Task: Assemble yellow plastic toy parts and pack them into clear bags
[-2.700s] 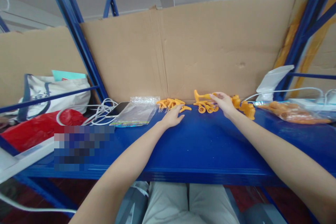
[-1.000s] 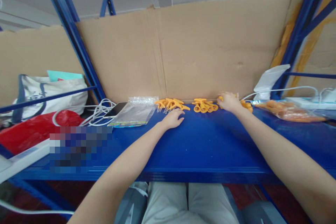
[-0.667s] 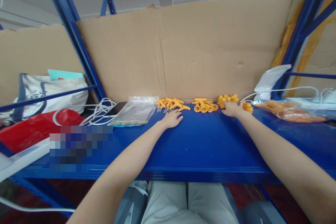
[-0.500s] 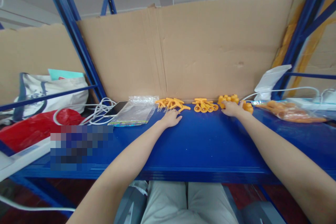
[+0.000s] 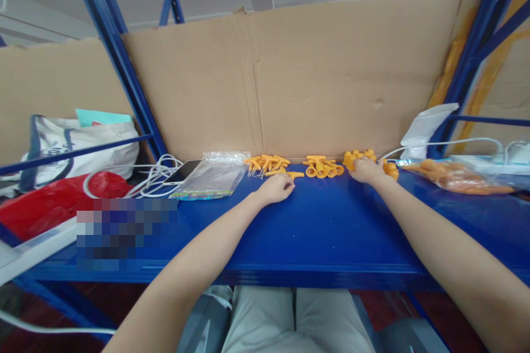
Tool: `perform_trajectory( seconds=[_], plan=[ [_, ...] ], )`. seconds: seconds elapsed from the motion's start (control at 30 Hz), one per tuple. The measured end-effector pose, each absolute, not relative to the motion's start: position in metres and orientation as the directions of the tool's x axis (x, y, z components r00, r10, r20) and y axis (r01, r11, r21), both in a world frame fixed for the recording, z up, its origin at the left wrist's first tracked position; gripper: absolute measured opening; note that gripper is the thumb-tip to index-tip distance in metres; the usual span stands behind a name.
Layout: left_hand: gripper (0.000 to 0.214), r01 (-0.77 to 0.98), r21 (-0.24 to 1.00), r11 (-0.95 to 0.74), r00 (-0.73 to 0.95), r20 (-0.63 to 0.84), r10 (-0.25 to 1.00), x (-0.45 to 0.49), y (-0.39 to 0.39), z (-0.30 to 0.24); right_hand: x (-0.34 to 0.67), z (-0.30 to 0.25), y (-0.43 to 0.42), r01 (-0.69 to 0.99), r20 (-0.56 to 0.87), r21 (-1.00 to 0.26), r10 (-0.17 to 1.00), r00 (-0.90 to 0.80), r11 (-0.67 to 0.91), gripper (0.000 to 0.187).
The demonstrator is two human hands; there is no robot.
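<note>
My left hand (image 5: 276, 188) is closed on an orange T-handled corkscrew (image 5: 295, 175), whose handle sticks out beyond the fingers. Just behind it lies a pile of similar corkscrews (image 5: 269, 162) with metal spirals. Between my two hands sits a group of yellow-orange hollow cone-shaped pieces (image 5: 321, 170), some with their round open ends facing me. My right hand (image 5: 366, 170) reaches into a cluster of small yellow-orange knobbed pieces (image 5: 355, 155). Its fingertips are bent down among them and partly hidden, and I cannot make out exactly what they grip.
On the blue table (image 5: 314, 231), a clear plastic bag (image 5: 213, 179), a phone (image 5: 182, 172) and white cables (image 5: 159, 176) lie left. A bag of orange parts (image 5: 459, 176) lies right. A cardboard panel (image 5: 323, 83) stands behind, between blue posts.
My left hand has moved slightly right and towards me, its fingers curling in, and the corkscrew under it has shifted right with it. My right hand has barely moved among the knobbed pieces.
</note>
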State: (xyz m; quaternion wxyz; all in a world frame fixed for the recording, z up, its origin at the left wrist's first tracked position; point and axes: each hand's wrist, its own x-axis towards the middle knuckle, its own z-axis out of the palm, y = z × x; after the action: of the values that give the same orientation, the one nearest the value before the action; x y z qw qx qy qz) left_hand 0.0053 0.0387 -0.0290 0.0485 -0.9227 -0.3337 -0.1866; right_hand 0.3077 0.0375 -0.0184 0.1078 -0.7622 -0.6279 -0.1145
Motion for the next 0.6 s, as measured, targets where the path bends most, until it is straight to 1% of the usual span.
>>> perform_trajectory(
  seconds=[0.1,0.17,0.33,0.43,0.5,0.53,0.6],
  plan=[
    [0.020,0.625,0.106,-0.773,0.695,0.376,0.613,0.008,0.033,-0.027,0.307,-0.016,0.036,0.979,0.301,-0.016,0.933,0.196,-0.201,0.042],
    [0.022,0.634,0.132,-0.762,0.670,0.399,0.626,0.007,0.033,-0.027,0.306,-0.016,0.035,0.981,0.300,-0.041,0.934,0.193,-0.189,0.041],
    [0.033,0.624,0.074,-0.778,0.660,0.482,0.576,0.001,0.045,-0.033,0.301,-0.011,0.031,0.976,0.223,-0.135,0.955,0.196,-0.169,0.040],
    [0.039,0.627,0.047,-0.778,0.679,0.456,0.575,-0.002,0.051,-0.039,0.298,-0.007,0.029,0.972,0.200,-0.136,0.956,0.216,-0.191,0.042],
    [0.036,0.625,0.027,-0.780,0.699,0.426,0.575,-0.003,0.053,-0.041,0.298,-0.008,0.031,0.972,0.189,-0.138,0.958,0.215,-0.190,0.042],
    [0.034,0.622,0.016,-0.783,0.706,0.420,0.570,-0.002,0.053,-0.042,0.300,-0.009,0.033,0.973,0.193,-0.139,0.959,0.208,-0.183,0.042],
    [0.030,0.612,-0.003,-0.791,0.719,0.418,0.555,-0.002,0.052,-0.041,0.304,-0.013,0.038,0.985,0.267,-0.123,0.951,0.154,-0.125,0.042]
  ],
)
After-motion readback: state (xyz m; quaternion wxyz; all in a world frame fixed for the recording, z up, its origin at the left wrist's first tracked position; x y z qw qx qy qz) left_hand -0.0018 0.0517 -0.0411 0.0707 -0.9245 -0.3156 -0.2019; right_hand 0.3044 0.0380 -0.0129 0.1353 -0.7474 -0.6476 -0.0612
